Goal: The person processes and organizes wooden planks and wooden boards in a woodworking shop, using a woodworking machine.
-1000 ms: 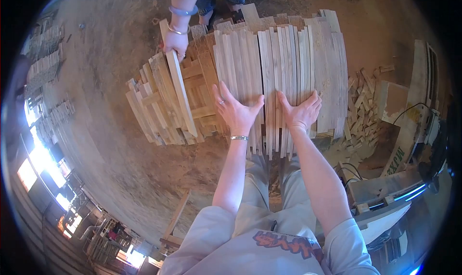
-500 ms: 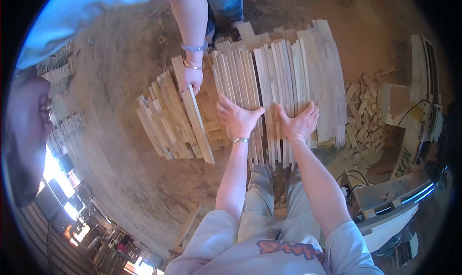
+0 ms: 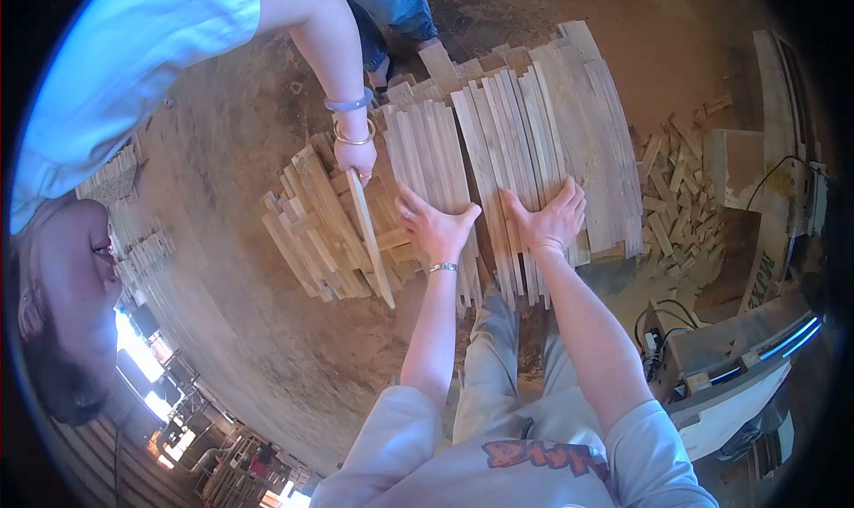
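My left hand point(image 3: 441, 229) rests with fingers spread across a group of wooden strips point(image 3: 427, 148), its thumb pointing right toward a dark gap. Across that gap, my right hand point(image 3: 547, 219) spans a second group of wooden strips point(image 3: 503, 134), thumb to the left and fingers stretched out. Both groups lie side by side on a larger stack, running away from me. At the left, a co-worker's hand point(image 3: 356, 158) grips one wooden strip point(image 3: 370, 237) near its far end. That strip slants over a lower pile of wood pieces point(image 3: 311, 214).
Wider boards point(image 3: 592, 143) cover the stack's right side. Short wood offcuts point(image 3: 676, 188) lie heaped on the floor beyond. A machine or bench point(image 3: 729, 339) with cables stands at lower right. The co-worker's legs point(image 3: 391, 14) are behind the stack; another person point(image 3: 67, 286) is far left.
The view has shifted slightly. The co-worker's arm leans further in, and the strip in that hand has turned more edge-on. My hands stay on the strips in nearly the same position.
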### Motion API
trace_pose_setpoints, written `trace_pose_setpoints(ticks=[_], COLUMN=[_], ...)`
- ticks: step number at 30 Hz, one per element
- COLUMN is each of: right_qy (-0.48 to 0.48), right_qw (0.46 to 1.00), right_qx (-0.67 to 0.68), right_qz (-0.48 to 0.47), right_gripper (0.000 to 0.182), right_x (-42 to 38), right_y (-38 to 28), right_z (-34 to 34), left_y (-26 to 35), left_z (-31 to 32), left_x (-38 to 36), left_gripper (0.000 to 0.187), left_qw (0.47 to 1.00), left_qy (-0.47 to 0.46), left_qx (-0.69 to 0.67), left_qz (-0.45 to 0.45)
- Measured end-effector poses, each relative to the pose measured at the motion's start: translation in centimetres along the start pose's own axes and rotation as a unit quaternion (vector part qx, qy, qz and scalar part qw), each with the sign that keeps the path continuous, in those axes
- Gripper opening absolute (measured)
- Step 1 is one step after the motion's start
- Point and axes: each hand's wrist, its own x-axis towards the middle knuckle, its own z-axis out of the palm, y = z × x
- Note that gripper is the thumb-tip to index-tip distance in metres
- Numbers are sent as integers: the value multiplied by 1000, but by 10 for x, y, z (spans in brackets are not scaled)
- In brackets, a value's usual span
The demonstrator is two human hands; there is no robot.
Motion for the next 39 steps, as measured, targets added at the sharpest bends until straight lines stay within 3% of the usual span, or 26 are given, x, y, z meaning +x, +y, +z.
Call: trace_pose_setpoints(ticks=[3, 9, 14, 17, 21, 25, 29, 32, 34, 36, 39], right_qy=[-5, -19, -19, -23, -39, -25, -66, -108, -100, -167, -213], right_qw=[1000, 999, 999, 999, 998, 994, 987, 962, 938, 903, 889], right_qx=[-6, 10, 28, 26, 44, 98, 141, 251, 331, 391, 403], right_qz=[5, 25, 31, 23, 36, 27, 35, 17, 3, 51, 41], right_gripper=[117, 116, 116, 118, 120, 114, 102, 87, 77, 68, 71], right_x=[-1, -1, -3, 1, -7, -5, -9, -29, -69, -113, -188], right_y=[-1, -2, -2, 1, 8, 11, 17, 54, 99, 151, 234], right_z=[0, -5, -3, -2, -2, -9, -28, -71, -106, -147, -211], left_y=[0, 17, 14, -24, -57, -51, -21, 13, 57, 96, 188], left_z=[0, -1, -16, -13, -41, -98, -148, -169, -176, -162, -152], left_x=[-3, 0, 4, 15, 5, -41, -93, -125, -149, -166, -223], left_gripper=[139, 142, 147, 143, 124, 124, 139, 141, 143, 143, 138], left_qw=[999, 997, 995, 993, 898, 868, 877, 844, 812, 771, 671], left_qy=[17, -25, -63, -49, -211, -298, -315, -358, -397, -416, -422], left_qx=[27, 21, -37, -104, -386, -397, -331, -289, -240, -208, -115], left_qz=[19, -67, -71, 33, 26, 21, 145, 276, 353, 436, 599])
